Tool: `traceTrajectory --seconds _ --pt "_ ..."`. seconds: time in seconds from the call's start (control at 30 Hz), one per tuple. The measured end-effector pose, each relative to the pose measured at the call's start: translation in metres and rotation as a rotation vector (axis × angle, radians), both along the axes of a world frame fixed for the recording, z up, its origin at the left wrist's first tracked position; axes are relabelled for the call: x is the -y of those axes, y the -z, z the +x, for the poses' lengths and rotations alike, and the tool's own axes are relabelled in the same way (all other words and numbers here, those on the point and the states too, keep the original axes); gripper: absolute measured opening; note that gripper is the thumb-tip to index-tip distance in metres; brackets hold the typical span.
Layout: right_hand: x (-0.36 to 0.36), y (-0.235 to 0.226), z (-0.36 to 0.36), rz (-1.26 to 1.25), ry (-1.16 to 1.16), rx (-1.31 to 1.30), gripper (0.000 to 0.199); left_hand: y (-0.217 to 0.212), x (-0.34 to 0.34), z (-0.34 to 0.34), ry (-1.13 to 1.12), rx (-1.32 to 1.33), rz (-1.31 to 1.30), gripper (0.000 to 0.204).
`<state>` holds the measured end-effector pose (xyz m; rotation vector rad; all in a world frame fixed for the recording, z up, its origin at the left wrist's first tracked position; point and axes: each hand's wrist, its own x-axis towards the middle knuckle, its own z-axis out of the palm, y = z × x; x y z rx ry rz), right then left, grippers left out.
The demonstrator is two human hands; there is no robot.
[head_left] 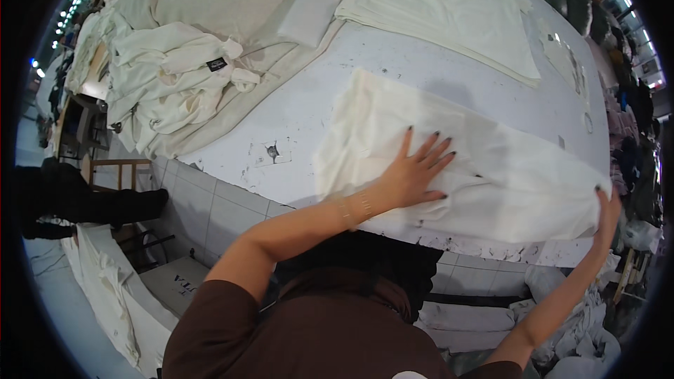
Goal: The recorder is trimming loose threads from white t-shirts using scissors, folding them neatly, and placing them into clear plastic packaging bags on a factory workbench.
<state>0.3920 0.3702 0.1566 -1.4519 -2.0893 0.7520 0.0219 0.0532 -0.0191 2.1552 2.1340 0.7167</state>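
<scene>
A cream white piece of cloth (484, 161) lies spread flat near the front edge of a white work table (295, 119). My left hand (418, 168) rests palm down on the cloth's left half, fingers spread. At the cloth's far right end, by the table edge, my right hand (607, 207) grips its corner. The nails on both hands are dark.
A heap of crumpled cream garments (168, 74) lies at the table's left on a beige sheet. A flat stack of cream fabric (449, 7) lies at the back. More white cloth sits on the floor at left (116, 295) and lower right (576, 337). Tiled table front below.
</scene>
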Motion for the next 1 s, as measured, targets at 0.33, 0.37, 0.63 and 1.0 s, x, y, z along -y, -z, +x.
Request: traceTrajectory --seconds 0.33,0.37,0.63,1.0 --pt "0.182 -0.002 -0.315 -0.391 -0.489 0.032 0.050 -0.039 0.079 0.060 -0.166 0.124 -0.260 0.078" --pt "0.205 0.023 -0.338 -0.361 -0.514 0.125 0.054 -0.035 0.089 0.060 -0.138 0.082 -0.326 0.080" --pt "0.253 0.114 -0.381 -0.072 -0.382 0.400 0.039 -0.006 0.108 0.050 -0.065 -0.112 -0.209 0.079" --pt "0.278 0.137 -0.381 0.126 -0.476 0.464 0.038 -0.013 0.103 0.049 0.004 -0.099 -0.301 0.060"
